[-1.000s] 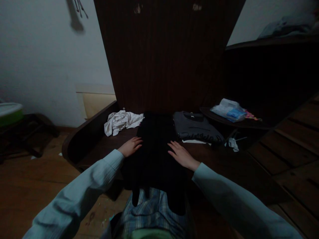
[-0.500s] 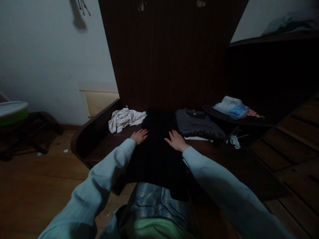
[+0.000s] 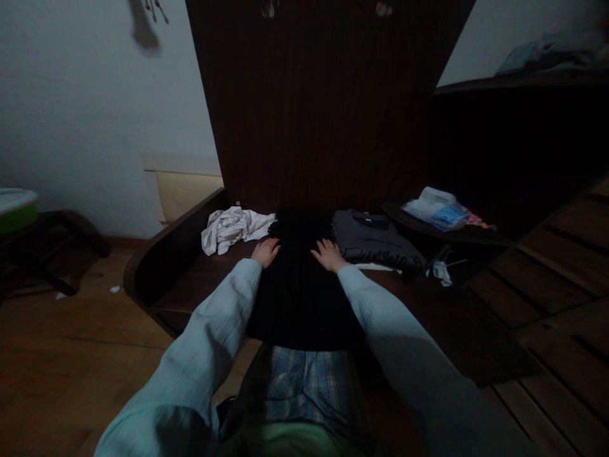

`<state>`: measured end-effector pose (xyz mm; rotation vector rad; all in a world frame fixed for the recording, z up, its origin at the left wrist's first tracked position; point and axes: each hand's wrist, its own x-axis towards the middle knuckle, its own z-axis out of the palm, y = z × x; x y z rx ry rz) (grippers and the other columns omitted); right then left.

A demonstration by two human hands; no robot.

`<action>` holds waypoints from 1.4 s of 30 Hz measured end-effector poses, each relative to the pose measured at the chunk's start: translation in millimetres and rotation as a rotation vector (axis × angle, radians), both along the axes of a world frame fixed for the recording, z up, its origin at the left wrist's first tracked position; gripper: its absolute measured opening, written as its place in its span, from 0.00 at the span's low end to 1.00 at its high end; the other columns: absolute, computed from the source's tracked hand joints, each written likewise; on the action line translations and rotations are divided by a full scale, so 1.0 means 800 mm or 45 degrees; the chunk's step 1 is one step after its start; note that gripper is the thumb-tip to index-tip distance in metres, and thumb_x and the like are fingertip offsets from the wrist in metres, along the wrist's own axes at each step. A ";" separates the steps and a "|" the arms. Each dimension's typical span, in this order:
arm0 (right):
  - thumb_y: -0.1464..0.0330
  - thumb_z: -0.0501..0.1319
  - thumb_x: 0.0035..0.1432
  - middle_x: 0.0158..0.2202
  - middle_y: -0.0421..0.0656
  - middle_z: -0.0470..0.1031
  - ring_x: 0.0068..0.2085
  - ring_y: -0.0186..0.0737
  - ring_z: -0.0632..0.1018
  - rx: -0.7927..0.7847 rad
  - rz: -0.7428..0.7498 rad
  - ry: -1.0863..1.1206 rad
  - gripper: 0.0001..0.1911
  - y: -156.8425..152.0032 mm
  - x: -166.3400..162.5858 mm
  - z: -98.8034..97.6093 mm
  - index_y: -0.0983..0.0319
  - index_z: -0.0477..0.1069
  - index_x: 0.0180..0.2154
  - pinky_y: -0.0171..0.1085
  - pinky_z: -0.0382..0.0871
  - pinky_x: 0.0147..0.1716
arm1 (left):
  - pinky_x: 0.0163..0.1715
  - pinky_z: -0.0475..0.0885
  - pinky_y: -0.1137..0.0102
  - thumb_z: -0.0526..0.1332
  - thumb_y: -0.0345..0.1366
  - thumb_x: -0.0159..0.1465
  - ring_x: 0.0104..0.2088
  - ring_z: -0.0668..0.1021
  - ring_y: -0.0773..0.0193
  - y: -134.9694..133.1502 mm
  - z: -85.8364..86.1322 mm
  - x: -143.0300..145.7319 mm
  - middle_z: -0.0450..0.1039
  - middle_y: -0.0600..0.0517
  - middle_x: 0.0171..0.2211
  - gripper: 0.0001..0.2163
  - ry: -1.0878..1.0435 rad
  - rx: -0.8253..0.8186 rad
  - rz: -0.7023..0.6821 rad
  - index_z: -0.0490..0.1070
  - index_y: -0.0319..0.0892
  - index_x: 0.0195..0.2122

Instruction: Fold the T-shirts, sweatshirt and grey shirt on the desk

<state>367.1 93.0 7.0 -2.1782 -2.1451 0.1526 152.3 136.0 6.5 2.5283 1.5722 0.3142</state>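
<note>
A black garment (image 3: 299, 298) lies spread over the dark wooden bench, its lower edge hanging at the front near my plaid-covered lap. My left hand (image 3: 266, 252) rests on the garment's left edge with the fingers stretched forward. On its right side my right hand (image 3: 329, 255) lies flat, fingers spread. Neither hand visibly grips the cloth. Just beyond my left hand is a crumpled white cloth (image 3: 233, 230). To the right of my right hand sits a folded dark grey garment (image 3: 373, 238) with black lettering. Folds in the black cloth are hard to make out in the dim light.
The bench's raised curved side (image 3: 143, 270) stands at the left, and a tall dark wooden panel (image 3: 323, 114) rises behind. A plastic packet (image 3: 438, 208) lies on a low shelf at right. A green and white basin (image 3: 18, 209) is at far left.
My hands have slid slightly forward on the black garment. Its front edge, uneven before with a corner hanging at the right, now looks straighter. The view has shifted slightly.
</note>
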 end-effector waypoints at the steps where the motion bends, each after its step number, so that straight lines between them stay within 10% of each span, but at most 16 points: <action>1: 0.61 0.44 0.61 0.61 0.56 0.47 0.61 0.47 0.50 0.016 0.034 0.026 0.28 -0.007 0.001 0.003 0.71 0.50 0.58 0.44 0.43 0.57 | 0.56 0.54 0.66 0.44 0.36 0.64 0.58 0.59 0.64 -0.006 0.001 -0.005 0.57 0.46 0.58 0.20 -0.053 0.029 -0.013 0.55 0.37 0.56; 12: 0.69 0.55 0.54 0.49 0.47 0.68 0.50 0.41 0.68 0.244 0.762 0.385 0.19 -0.132 0.008 0.063 0.60 0.62 0.50 0.44 0.59 0.51 | 0.54 0.60 0.60 0.56 0.47 0.56 0.55 0.63 0.56 -0.184 0.004 -0.108 0.59 0.43 0.56 0.27 -0.376 0.090 -0.386 0.57 0.41 0.55; 16: 0.75 0.58 0.49 0.57 0.49 0.57 0.56 0.42 0.60 0.288 1.111 0.171 0.31 -0.151 -0.037 0.067 0.59 0.55 0.55 0.45 0.56 0.53 | 0.53 0.61 0.59 0.62 0.47 0.51 0.55 0.64 0.54 -0.208 -0.008 -0.113 0.59 0.43 0.56 0.32 -0.360 0.109 -0.358 0.56 0.43 0.56; 20: 0.77 0.55 0.52 0.51 0.51 0.64 0.53 0.42 0.63 0.386 1.363 -0.029 0.17 -0.153 -0.066 0.062 0.63 0.65 0.45 0.43 0.58 0.49 | 0.52 0.62 0.58 0.61 0.45 0.51 0.54 0.65 0.53 -0.217 -0.021 -0.104 0.60 0.42 0.55 0.29 -0.363 0.170 -0.261 0.58 0.42 0.53; 32: 0.74 0.52 0.53 0.31 0.45 0.69 0.34 0.39 0.68 0.647 1.170 0.088 0.06 -0.181 -0.081 0.072 0.63 0.65 0.34 0.37 0.60 0.33 | 0.35 0.70 0.64 0.51 0.30 0.49 0.35 0.71 0.58 -0.234 -0.023 -0.117 0.65 0.49 0.31 0.08 -0.781 0.528 0.171 0.62 0.43 0.31; 37: 0.70 0.57 0.52 0.31 0.42 0.71 0.34 0.36 0.70 0.197 1.332 0.133 0.04 -0.184 -0.072 0.058 0.62 0.66 0.33 0.34 0.62 0.34 | 0.42 0.67 0.59 0.50 0.26 0.43 0.43 0.70 0.54 -0.242 -0.034 -0.131 0.67 0.46 0.41 0.19 -0.514 0.398 -0.086 0.66 0.43 0.37; 42: 0.70 0.55 0.55 0.30 0.41 0.71 0.31 0.33 0.72 0.209 0.783 0.429 0.05 -0.138 -0.022 0.060 0.63 0.68 0.33 0.32 0.64 0.32 | 0.48 0.63 0.57 0.49 0.28 0.50 0.51 0.66 0.55 -0.236 -0.049 -0.140 0.67 0.47 0.48 0.16 -0.391 0.299 -0.374 0.66 0.45 0.40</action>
